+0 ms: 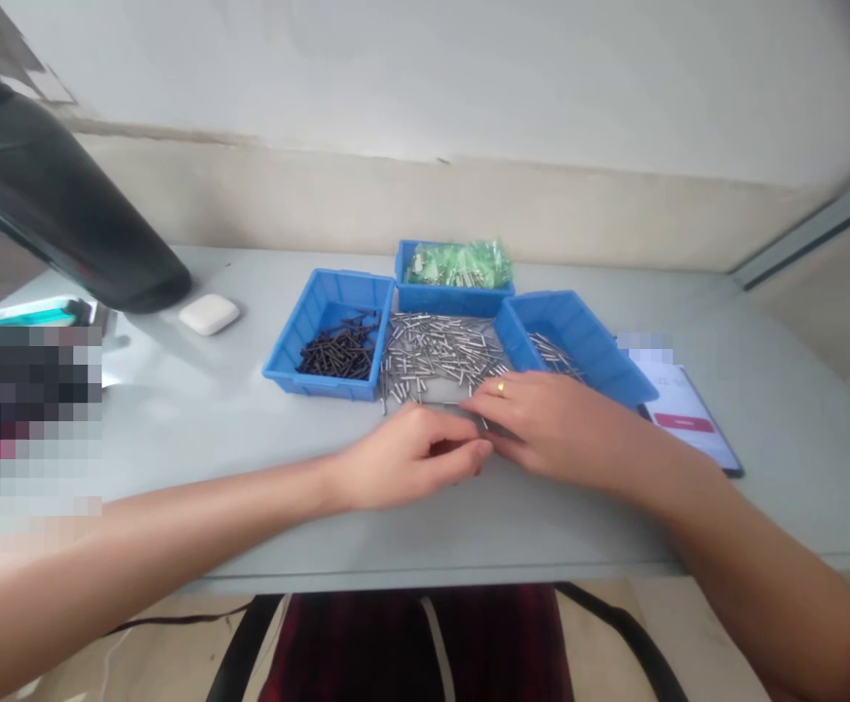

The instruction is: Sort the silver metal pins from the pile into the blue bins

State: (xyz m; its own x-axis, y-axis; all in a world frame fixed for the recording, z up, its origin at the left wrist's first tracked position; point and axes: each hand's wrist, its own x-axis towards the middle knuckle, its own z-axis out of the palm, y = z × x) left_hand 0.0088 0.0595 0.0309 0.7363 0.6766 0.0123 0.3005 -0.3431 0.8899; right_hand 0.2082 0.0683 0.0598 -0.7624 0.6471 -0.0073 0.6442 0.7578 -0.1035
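A loose heap of thin silver pins (444,351), which look like blind rivets, lies on the table between the blue trays. My left hand (414,453) is just in front of the heap, closed, with thumb and forefinger brought together; whatever they pinch is hidden. My right hand (549,424), with a ring on one finger, meets it from the right at the heap's near edge. Its fingers are bent together, and a silver rivet (484,423) shows at the fingertips. The two hands' fingertips nearly touch and partly hide each other.
Dark pins fill part of the left blue tray (323,386). Behind the heap, another tray (454,298) holds a green plastic bag (461,261) of pins. Silver pins lie in the tilted right tray (578,322), beside a phone (695,434). At left are a white case (210,314) and a dark bottle (66,185).
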